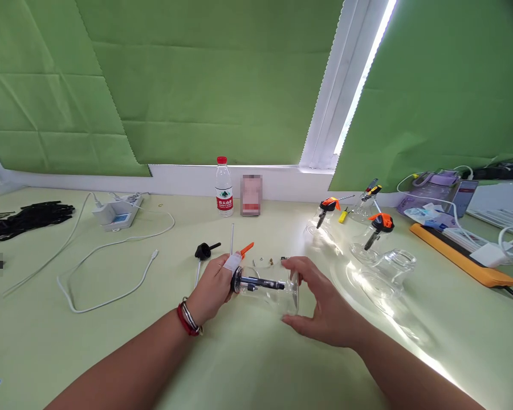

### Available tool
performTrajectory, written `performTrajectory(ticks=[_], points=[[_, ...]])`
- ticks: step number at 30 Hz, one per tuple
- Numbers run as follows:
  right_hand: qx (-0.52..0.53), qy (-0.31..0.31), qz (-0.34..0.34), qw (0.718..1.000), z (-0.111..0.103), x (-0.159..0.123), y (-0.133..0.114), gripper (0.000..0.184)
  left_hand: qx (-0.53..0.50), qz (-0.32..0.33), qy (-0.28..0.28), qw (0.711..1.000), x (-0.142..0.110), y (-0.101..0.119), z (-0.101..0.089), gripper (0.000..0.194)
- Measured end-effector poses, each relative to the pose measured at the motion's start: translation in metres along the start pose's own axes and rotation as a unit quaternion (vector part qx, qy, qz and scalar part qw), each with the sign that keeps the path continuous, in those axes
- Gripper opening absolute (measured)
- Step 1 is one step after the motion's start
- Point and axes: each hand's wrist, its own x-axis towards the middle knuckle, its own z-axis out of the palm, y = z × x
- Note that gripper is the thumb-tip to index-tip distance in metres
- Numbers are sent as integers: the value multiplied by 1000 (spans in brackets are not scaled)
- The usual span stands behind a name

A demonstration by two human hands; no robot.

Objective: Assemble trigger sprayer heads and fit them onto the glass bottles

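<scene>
A clear glass bottle (263, 299) lies sideways in the air between my hands, its base to the right. Inside it runs a black tube (263, 282) from the black pump head (236, 280) at its neck. My left hand (211, 287) is closed around that head, where an orange lever (247, 249) sticks out. The thumb and fingers of my right hand (325, 304) span the bottle's base and grip its rim. Just beyond my left hand lies a loose black pump part (203, 251) with a thin tube. Small metal parts (271, 262) lie behind the bottle.
To the right stand glass bottles with black and orange heads (381, 223), with an open glass bottle (397, 265) lying nearby. A water bottle (224, 191) and phone (251, 195) stand at the back. A white cable (111, 245) loops across the left; an orange-edged strip (461, 256) lies right.
</scene>
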Motion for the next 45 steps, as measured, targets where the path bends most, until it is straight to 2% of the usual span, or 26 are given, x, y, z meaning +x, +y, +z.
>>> performTrajectory(ticks=[2,3,5,7,9,10,12,13,14,15,17,19,20,21,22,24,26,28,30,33,35,37,39,42,45], points=[[-84,10,-77,993,-1,0,2,69,-18,-14,-4,1000,0,1,0,44],[-76,16,-82,994,-1,1,4,72,-18,-2,0,1000,-1,1,0,44],[31,18,-24,999,1,3,9,74,-1,34,13,999,-2,-1,0,43],[163,-16,89,983,4,5,12,64,23,67,26,997,-2,-3,0,39],[198,-60,143,968,6,6,10,58,37,71,31,996,-1,-5,-1,37],[164,-70,124,976,5,5,8,58,39,58,28,997,0,-5,-1,37],[43,-57,16,997,3,3,3,59,30,18,13,999,1,-5,-2,41],[-10,-40,-37,998,2,2,1,64,23,5,5,1000,2,-5,-2,43],[-39,-24,-67,997,1,1,0,70,19,2,-1,1000,1,-5,-2,43],[-33,-11,-67,997,2,1,-1,75,16,10,-3,1000,1,-4,-2,43],[69,-3,18,997,4,2,1,76,22,46,-2,999,-1,-4,-1,41],[188,-42,140,971,8,3,3,63,42,81,1,996,-2,-3,0,38],[211,-63,174,960,9,2,3,58,54,91,1,994,-3,-3,-1,38],[195,-75,176,962,9,1,2,57,65,95,1,993,-3,-2,-1,38],[142,-75,144,976,9,-1,1,58,72,91,-2,993,-2,-2,-1,39],[-33,-45,6,998,6,-5,-1,62,70,61,-16,996,-1,-2,-1,42],[-202,-26,-144,968,1,-8,-2,58,56,13,-30,998,-1,-2,0,45],[-304,-40,-240,921,-4,-10,1,48,35,-35,-47,998,-3,-2,3,47],[-356,-63,-274,891,-8,-11,7,40,12,-67,-63,996,-5,-1,5,46],[-393,-82,-285,871,-14,-13,19,34,-11,-93,-52,994,-4,0,4,45],[-411,-36,-314,855,-22,-16,29,36,-23,-96,-24,995,-1,1,1,46],[-423,64,-329,842,-31,-17,40,35,-39,-81,4,996,3,1,-4,45],[-412,169,-293,846,-40,-18,51,35,-54,-59,35,996,7,1,-8,42],[-376,298,-157,863,-51,-17,70,53,-69,-41,64,995,11,-2,-11,37],[-293,346,37,890,-57,-17,86,68,-70,-35,69,995,13,-6,-12,33]])
